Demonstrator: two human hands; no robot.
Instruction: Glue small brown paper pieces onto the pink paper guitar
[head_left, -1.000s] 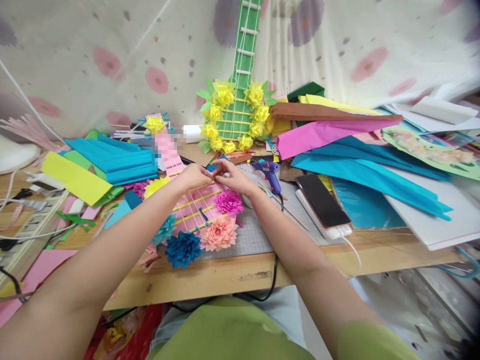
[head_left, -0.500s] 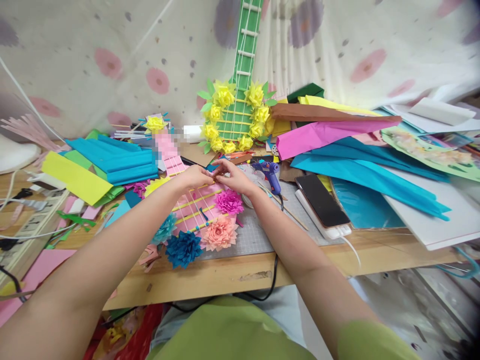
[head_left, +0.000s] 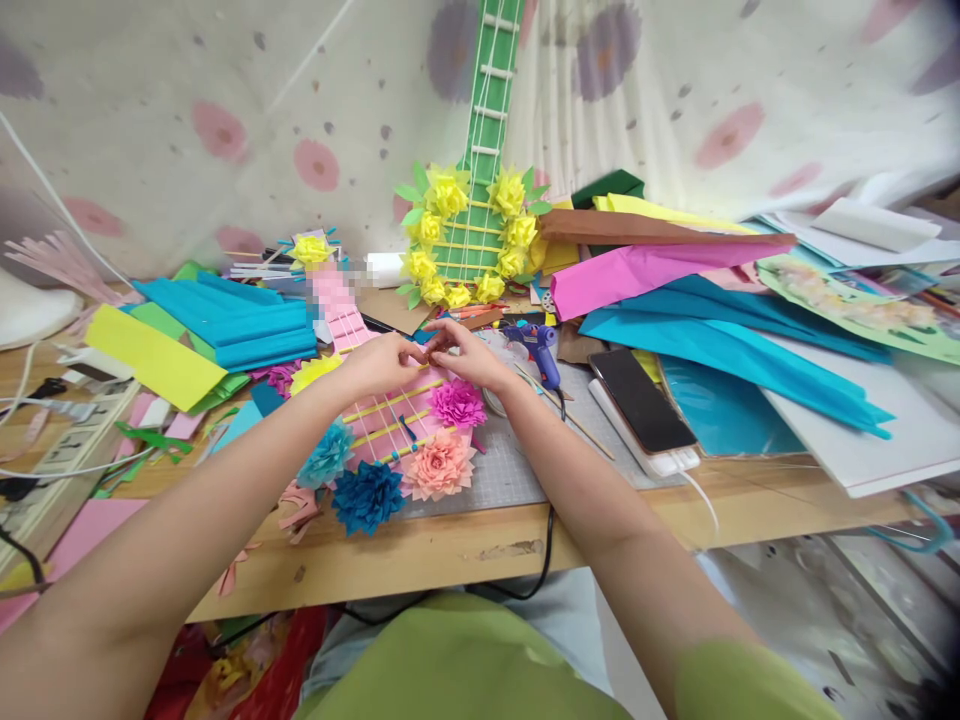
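A pink paper guitar [head_left: 386,413] lies on the table, with white strings, yellow strips across its body and paper flowers along its edge. Over its upper body, my left hand [head_left: 381,362] and my right hand [head_left: 469,357] meet fingertip to fingertip. Both are closed in a pinch around something small and brownish, which the fingers mostly cover. Close to my right hand sits a magenta paper flower [head_left: 457,403]. A peach flower [head_left: 438,464], a dark blue flower [head_left: 368,498] and a light blue flower [head_left: 328,453] line the lower edge. Beside my left wrist is a yellow flower [head_left: 313,373].
Behind stands a green paper guitar [head_left: 487,130] with yellow flowers. A purple glue gun [head_left: 541,350] and a phone [head_left: 643,400] on a white power bank lie to the right. Folded blue crepe paper [head_left: 232,318] is at left, a magenta paper roll [head_left: 637,270] at right.
My left hand's fingers have shifted slightly at the pinch, while my right hand stays in place. The camera view has moved a little; the guitar and flowers have not moved.
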